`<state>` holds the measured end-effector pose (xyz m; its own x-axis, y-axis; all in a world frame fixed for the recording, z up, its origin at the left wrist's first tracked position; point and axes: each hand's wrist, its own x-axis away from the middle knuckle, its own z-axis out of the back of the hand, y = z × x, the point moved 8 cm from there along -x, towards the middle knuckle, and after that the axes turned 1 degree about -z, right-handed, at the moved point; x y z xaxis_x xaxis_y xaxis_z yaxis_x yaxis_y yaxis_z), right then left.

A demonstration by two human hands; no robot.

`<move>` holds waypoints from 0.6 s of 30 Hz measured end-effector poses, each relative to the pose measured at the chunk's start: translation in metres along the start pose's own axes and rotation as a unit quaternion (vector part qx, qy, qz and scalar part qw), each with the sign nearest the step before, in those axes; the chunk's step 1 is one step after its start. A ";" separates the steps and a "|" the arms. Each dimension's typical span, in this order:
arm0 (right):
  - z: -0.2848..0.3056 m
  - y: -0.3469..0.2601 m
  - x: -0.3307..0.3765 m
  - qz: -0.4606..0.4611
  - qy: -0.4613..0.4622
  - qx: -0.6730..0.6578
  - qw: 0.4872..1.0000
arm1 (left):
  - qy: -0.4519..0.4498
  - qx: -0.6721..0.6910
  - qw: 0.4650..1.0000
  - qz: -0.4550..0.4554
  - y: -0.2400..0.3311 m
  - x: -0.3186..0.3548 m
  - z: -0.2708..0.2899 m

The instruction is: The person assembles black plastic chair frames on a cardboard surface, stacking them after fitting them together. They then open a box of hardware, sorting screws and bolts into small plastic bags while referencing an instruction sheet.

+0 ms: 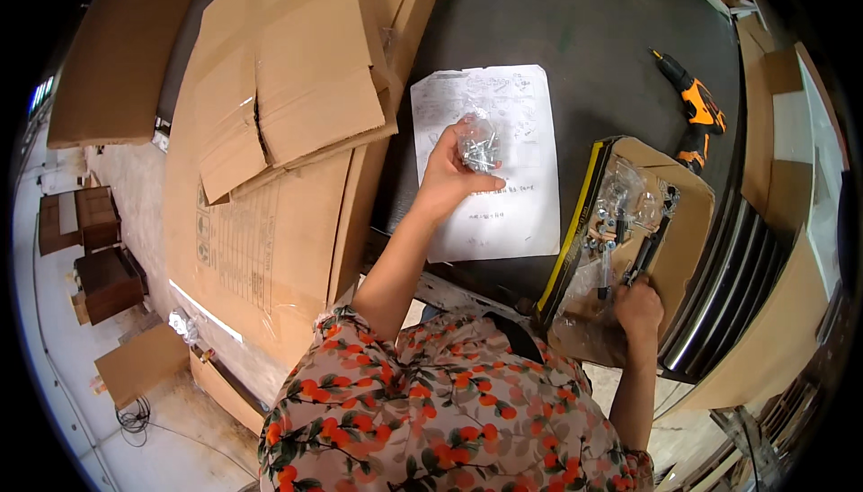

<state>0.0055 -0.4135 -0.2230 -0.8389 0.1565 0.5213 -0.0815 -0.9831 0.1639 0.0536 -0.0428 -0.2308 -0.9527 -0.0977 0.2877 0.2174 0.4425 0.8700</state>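
Note:
My left hand (449, 171) grips a clear plastic bag of screws (481, 148) over a sheet of paper (492, 227) with handwriting on it. The thumb is stretched along the bag's lower side. My right hand (639, 308) reaches into an open cardboard box (688, 213) with a yellow-and-black edge. Its fingers are curled near the lower end of a long black tool (649, 247); what they hold, if anything, is hidden. Around that hand in the box lie clear plastic bags (616, 188), small metal fittings and other black-handled tools.
An orange-and-black cordless drill (699, 105) lies on the dark tabletop (575, 15), beyond the box. Large flat cardboard cartons (288, 51) are stacked at my left. Cardboard panels (782, 312) stand along the right side. Brown cabinets (108, 283) are on the floor at far left.

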 end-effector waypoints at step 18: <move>0.044 -0.013 0.042 0.107 -0.249 -0.761 0.590 | -0.047 -0.004 0.998 -0.033 -0.009 0.033 -0.025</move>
<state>-0.0051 -0.3895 -0.1662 -0.6871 -0.3504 0.6365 -0.7080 0.1261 -0.6949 0.0253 -0.0718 -0.2192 -0.9807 -0.0411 0.1911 0.1552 0.4305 0.8891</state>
